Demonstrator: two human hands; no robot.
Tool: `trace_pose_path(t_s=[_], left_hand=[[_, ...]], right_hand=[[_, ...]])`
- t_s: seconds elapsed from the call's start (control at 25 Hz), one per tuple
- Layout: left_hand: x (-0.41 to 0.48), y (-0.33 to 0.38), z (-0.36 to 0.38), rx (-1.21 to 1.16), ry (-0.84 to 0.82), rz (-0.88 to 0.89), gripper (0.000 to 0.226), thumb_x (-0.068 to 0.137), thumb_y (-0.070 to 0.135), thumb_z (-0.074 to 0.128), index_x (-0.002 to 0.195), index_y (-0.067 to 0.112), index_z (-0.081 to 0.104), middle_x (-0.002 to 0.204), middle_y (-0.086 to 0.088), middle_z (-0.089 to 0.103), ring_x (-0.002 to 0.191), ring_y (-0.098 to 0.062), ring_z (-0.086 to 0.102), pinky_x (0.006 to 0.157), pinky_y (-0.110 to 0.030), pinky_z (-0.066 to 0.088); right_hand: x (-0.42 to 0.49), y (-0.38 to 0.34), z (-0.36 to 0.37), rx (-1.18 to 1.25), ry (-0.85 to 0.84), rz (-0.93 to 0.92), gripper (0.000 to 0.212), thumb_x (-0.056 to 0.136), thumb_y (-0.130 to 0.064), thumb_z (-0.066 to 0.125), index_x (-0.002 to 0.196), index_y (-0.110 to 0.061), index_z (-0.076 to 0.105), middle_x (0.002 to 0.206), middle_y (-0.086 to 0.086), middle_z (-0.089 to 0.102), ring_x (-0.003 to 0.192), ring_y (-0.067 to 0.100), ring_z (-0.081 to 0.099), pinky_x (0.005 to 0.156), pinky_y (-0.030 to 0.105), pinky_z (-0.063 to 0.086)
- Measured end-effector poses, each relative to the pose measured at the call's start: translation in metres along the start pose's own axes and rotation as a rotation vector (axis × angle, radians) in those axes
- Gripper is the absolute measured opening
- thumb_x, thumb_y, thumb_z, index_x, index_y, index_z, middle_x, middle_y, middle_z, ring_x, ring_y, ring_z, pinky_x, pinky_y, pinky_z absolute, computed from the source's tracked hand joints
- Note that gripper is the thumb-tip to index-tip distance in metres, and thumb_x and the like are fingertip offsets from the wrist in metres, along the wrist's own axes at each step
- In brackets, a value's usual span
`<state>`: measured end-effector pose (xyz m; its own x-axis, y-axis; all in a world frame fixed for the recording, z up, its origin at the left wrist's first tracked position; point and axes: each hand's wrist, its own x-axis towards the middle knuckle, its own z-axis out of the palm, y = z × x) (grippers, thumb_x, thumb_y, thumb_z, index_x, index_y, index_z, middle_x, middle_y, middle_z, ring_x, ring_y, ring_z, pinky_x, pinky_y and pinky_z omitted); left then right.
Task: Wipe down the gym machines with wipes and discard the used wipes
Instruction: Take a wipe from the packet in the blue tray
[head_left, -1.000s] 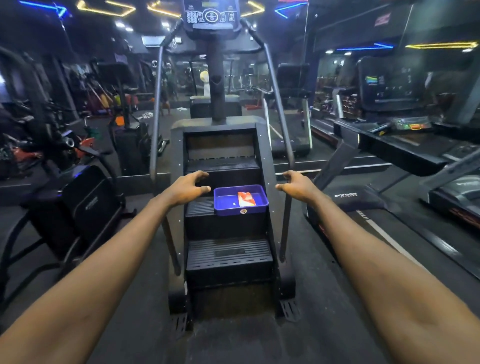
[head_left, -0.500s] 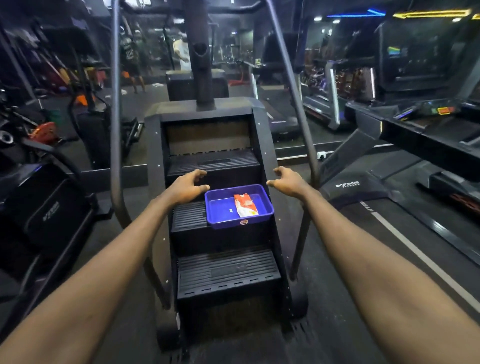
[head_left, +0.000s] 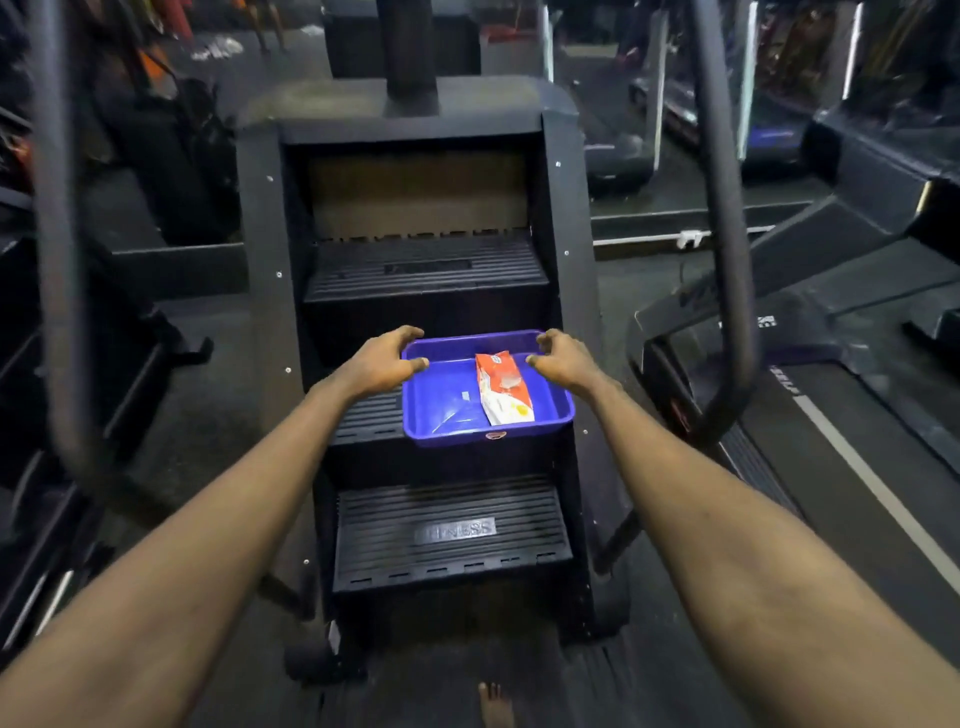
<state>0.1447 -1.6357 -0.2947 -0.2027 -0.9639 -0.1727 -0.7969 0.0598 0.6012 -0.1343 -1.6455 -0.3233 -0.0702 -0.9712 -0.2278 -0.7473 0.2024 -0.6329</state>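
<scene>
The job looks to be just starting: the left hand (head_left: 382, 361) and right hand (head_left: 566, 361), fingers spread and empty, are reaching for the blue tray (head_left: 447, 434) holding the wipes pack (head_left: 501, 387).

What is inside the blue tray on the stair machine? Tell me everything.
One orange-and-white wipes packet lies in the right half of the blue tray; the left half shows bare blue floor with glare. Anything beneath the packet is covered and cannot be seen.

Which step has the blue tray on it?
The middle step: the tray, with an orange packet inside, sits on its right side. The top step and bottom step hold no tray.
</scene>
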Motion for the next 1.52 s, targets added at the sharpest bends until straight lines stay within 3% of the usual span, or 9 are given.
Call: trace_pose_path(t_s=[0.16,0.28,0.72,0.88,1.04,1.16,1.28,1.4,1.52], left_hand=[[0.055,-0.022,0.024,-0.014,-0.05,-0.015,0.056,0.094,0.023,0.063,0.145,0.012,0.044,0.144,-0.007,0.052,0.132,-0.019,0.049,0.103,-0.021,0.034],[0.098,-0.044,0.047,-0.008,-0.113,-0.012,0.057,0.094,0.023,0.062,0.146,0.01,0.043,0.147,-0.007,0.049,0.135,-0.02,0.046,0.11,-0.028,0.035],[0.215,-0.111,0.12,-0.045,-0.234,-0.014,0.058,0.093,0.022,0.063,0.146,0.013,0.043,0.146,-0.004,0.049,0.133,-0.018,0.047,0.099,-0.021,0.033],[0.232,-0.117,0.123,-0.078,-0.211,-0.013,0.056,0.094,0.021,0.062,0.146,0.013,0.043,0.146,-0.003,0.049,0.133,-0.018,0.047,0.098,-0.019,0.032],[0.237,-0.123,0.125,-0.09,-0.229,-0.011,0.057,0.094,0.023,0.062,0.147,0.015,0.042,0.147,-0.001,0.048,0.133,-0.018,0.047,0.099,-0.02,0.032],[0.237,-0.129,0.126,-0.08,-0.245,-0.003,0.058,0.094,0.026,0.062,0.147,0.014,0.041,0.149,0.0,0.047,0.133,-0.018,0.047,0.105,-0.025,0.033],[0.238,-0.135,0.128,-0.084,-0.253,-0.01,0.058,0.095,0.026,0.062,0.147,0.015,0.041,0.149,0.001,0.047,0.133,-0.018,0.047,0.107,-0.027,0.034],[0.238,-0.139,0.129,-0.09,-0.255,-0.005,0.057,0.095,0.026,0.062,0.146,0.015,0.041,0.149,0.002,0.046,0.133,-0.018,0.047,0.108,-0.029,0.035],[0.238,-0.139,0.129,-0.085,-0.263,-0.006,0.058,0.095,0.026,0.062,0.147,0.016,0.041,0.15,0.002,0.045,0.134,-0.017,0.046,0.109,-0.03,0.035]], right_hand=[[0.04,0.027,0.037,-0.017,-0.053,0.107,0.047,0.091,-0.018,0.059,0.136,-0.005,0.052,0.135,0.012,0.059,0.125,0.028,0.055,0.1,0.03,0.041],[0.075,0.044,0.064,-0.01,-0.063,0.187,0.044,0.09,-0.014,0.058,0.133,-0.004,0.053,0.134,0.012,0.059,0.123,0.028,0.055,0.098,0.03,0.041],[0.192,0.095,0.153,0.047,-0.049,0.367,0.027,0.09,-0.015,0.056,0.116,-0.006,0.058,0.113,0.014,0.065,0.105,0.033,0.062,0.076,0.029,0.044],[0.207,0.104,0.172,0.173,0.075,0.496,0.04,0.089,-0.014,0.061,0.127,-0.001,0.053,0.123,0.017,0.061,0.113,0.036,0.06,0.086,0.037,0.05],[0.215,0.11,0.186,0.402,0.165,0.628,0.013,0.08,-0.017,0.072,0.088,-0.014,0.062,0.1,0.014,0.07,0.084,0.025,0.065,0.076,0.036,0.055],[0.225,0.111,0.198,0.526,0.209,0.629,0.026,0.074,-0.02,0.081,0.085,-0.022,0.059,0.103,0.011,0.073,0.089,0.027,0.068,0.081,0.036,0.058],[0.228,0.105,0.199,0.541,0.242,0.595,0.021,0.078,-0.026,0.08,0.077,-0.022,0.06,0.099,0.007,0.073,0.089,0.025,0.069,0.082,0.038,0.057],[0.229,0.103,0.196,0.487,0.217,0.581,0.006,0.087,-0.016,0.065,0.089,-0.014,0.059,0.099,0.008,0.069,0.089,0.027,0.064,0.074,0.034,0.055],[0.226,0.102,0.194,0.505,0.217,0.575,0.022,0.082,-0.01,0.065,0.103,-0.013,0.059,0.102,0.007,0.068,0.089,0.025,0.065,0.065,0.031,0.052]])
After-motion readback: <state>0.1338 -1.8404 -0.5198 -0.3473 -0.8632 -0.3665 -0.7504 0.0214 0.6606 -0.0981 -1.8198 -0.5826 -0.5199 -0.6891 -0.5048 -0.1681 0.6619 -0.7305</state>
